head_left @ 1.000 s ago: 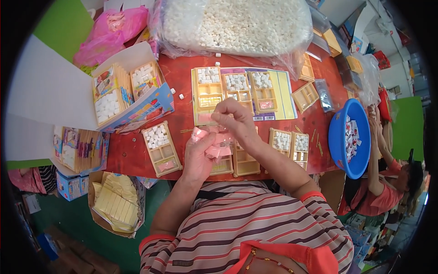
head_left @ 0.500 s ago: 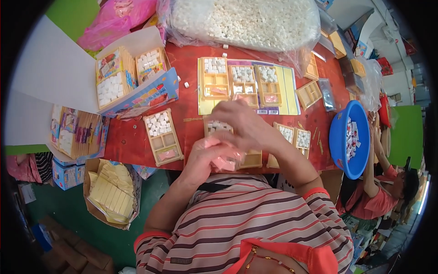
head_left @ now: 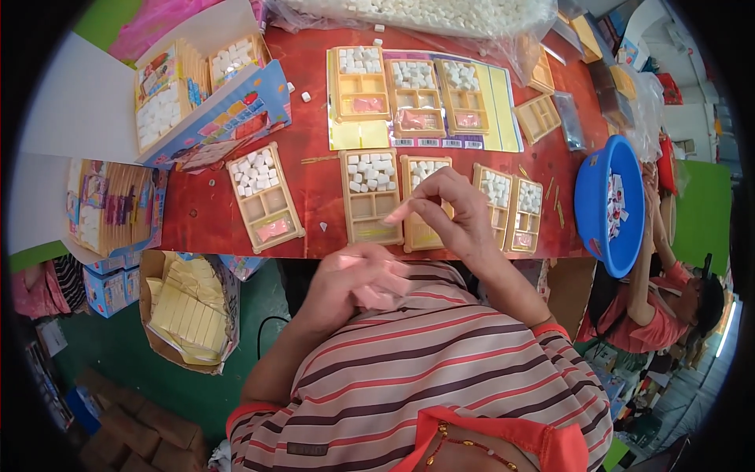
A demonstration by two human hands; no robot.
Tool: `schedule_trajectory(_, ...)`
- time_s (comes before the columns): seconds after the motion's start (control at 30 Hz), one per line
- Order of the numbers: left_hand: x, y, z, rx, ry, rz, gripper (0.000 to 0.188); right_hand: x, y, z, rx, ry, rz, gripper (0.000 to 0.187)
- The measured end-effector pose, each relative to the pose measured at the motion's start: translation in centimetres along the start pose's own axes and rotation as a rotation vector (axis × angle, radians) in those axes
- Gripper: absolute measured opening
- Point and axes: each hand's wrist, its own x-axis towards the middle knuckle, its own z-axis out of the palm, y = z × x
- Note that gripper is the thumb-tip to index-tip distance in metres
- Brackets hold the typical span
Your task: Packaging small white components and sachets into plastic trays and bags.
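My left hand (head_left: 334, 289), on my side of the printed sheet (head_left: 503, 118) and just past the table's near edge, is curled around a bunch of pink packets (head_left: 385, 285); the hand and packets are slightly blurred. My right hand (head_left: 456, 211) is nearer the sheet, above the row of trays, palm down, with thumb and forefinger bent toward each other; I cannot tell whether a packet sits between their tips.

The yellow and purple sheet lies flat on the red table (head_left: 314, 94). Three beige trays (head_left: 413, 100) rest on it, each with white cubes at its far end and a pink packet in its near end. Between the sheet and me, the middle tray (head_left: 371, 208) holds white cubes and, at its near end, something yellowish; my right hand partly covers the tray beside it. Two narrower-looking trays (head_left: 494, 189) stand nearer me than the sheet's right half. Toward me and left of the sheet, a slanted tray (head_left: 266, 200) holds cubes and a pink packet.

Left of the sheet stands an open blue carton (head_left: 236, 114); right of it, a blue basin (head_left: 586, 208). Beyond it lies a clear bag (head_left: 440, 12) of white cubes. Past the basin, a co-worker (head_left: 657, 303) reaches forward.
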Motion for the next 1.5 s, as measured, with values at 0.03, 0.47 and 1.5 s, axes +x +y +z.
schedule_trajectory(0.03,-0.7,0.4,-0.2,-0.061,0.075,0.015,0.019,-0.3,0.4,0.6,0.006,0.028,-0.004,0.004)
schedule_trajectory(0.47,-2.7,-1.3,-3.4,-0.180,0.214,0.332,0.018,-2.3,-0.5,3.7,-0.628,0.102,-0.219,0.012)
schedule_trajectory(1.5,-6.1,-0.9,-6.4,-0.429,0.253,0.565,0.011,3.5,-1.4,1.1,-0.112,-0.218,-0.119,0.013)
